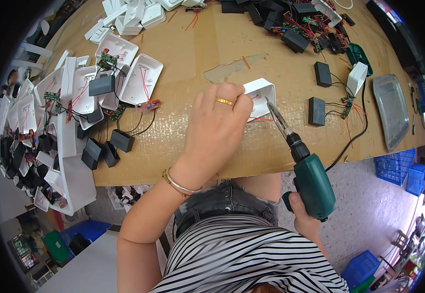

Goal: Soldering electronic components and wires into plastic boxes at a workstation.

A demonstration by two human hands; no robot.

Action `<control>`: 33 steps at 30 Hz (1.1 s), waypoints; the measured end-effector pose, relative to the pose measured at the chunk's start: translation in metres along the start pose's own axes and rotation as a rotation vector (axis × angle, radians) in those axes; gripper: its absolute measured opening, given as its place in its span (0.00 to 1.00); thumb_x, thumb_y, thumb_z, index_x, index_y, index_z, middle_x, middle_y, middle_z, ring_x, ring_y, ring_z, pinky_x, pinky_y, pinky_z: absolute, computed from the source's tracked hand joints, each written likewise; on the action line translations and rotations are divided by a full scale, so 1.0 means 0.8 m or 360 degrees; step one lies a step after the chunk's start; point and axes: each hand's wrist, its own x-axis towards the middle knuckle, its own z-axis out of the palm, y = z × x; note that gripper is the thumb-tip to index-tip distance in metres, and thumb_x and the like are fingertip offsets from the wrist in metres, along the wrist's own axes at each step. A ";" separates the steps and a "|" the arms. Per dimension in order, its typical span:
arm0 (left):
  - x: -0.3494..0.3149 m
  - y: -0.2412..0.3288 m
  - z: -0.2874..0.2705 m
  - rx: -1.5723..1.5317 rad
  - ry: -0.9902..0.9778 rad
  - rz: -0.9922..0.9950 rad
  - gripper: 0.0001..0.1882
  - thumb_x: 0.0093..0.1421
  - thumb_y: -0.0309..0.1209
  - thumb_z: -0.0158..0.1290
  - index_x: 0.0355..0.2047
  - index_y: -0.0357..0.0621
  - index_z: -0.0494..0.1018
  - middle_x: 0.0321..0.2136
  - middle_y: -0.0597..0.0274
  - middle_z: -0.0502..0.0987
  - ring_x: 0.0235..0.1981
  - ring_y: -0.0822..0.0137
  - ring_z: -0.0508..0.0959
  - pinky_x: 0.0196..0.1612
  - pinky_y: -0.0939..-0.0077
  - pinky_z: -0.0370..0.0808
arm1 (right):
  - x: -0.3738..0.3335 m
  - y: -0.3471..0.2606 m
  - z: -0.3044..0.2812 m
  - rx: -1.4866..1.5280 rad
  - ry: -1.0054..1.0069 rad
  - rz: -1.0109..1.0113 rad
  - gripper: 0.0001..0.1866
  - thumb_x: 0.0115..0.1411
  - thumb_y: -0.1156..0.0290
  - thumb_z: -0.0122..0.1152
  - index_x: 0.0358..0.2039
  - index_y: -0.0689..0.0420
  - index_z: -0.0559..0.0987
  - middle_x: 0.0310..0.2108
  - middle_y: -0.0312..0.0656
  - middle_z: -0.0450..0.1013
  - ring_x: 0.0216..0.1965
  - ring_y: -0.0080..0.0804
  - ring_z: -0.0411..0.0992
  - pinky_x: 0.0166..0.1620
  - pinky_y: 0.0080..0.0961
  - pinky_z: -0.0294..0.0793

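My left hand (217, 122), with a gold ring, is closed over the left side of a small white plastic case (261, 87) on the cardboard-covered table. A red wire (261, 119) pokes out at the case's near side. In my right hand (305, 219) is a green pistol-style soldering gun (314, 188), gripped by its handle. Its long metal tip (276, 112) points up and left and reaches the case's open inside. I cannot tell whether the tip touches anything there. The left fingertips are hidden behind the hand.
White cases with circuit boards and black boxes (102, 86) crowd the left. More white cases (134, 14) and a dark heap of boxes and boards (295, 24) lie far back. At right are wired black boxes (317, 111), a clear tray (391, 112) and the black cord (364, 122).
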 end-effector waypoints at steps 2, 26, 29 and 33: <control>0.001 0.001 0.000 0.0045 -0.0036 -0.0033 0.08 0.48 0.26 0.54 0.25 0.38 0.65 0.35 0.55 0.70 0.35 0.56 0.69 0.37 0.66 0.67 | 0.004 0.000 0.001 0.0000 0.0007 0.0015 0.22 0.47 0.73 0.64 0.44 0.64 0.72 0.38 0.44 0.69 0.37 0.32 0.68 0.39 0.25 0.67; 0.000 0.000 0.006 0.0022 0.0083 0.0011 0.05 0.44 0.25 0.48 0.24 0.40 0.66 0.31 0.60 0.67 0.34 0.61 0.67 0.36 0.68 0.65 | 0.024 -0.030 0.006 0.0178 0.0016 0.0184 0.25 0.48 0.70 0.63 0.47 0.64 0.69 0.38 0.43 0.72 0.33 0.25 0.70 0.37 0.21 0.69; -0.001 -0.001 0.009 0.0043 0.0107 0.0012 0.05 0.44 0.25 0.48 0.24 0.40 0.66 0.31 0.60 0.67 0.34 0.61 0.66 0.36 0.68 0.64 | 0.025 -0.034 0.007 0.0173 0.0030 0.0225 0.26 0.47 0.69 0.63 0.46 0.64 0.70 0.38 0.43 0.72 0.32 0.25 0.69 0.36 0.20 0.68; 0.000 -0.001 0.010 0.0043 0.0088 -0.0003 0.05 0.44 0.26 0.48 0.24 0.40 0.66 0.31 0.61 0.67 0.35 0.61 0.66 0.36 0.68 0.64 | 0.024 -0.037 0.008 0.0226 0.0079 0.0283 0.27 0.47 0.67 0.63 0.46 0.64 0.70 0.38 0.43 0.72 0.31 0.24 0.68 0.35 0.20 0.68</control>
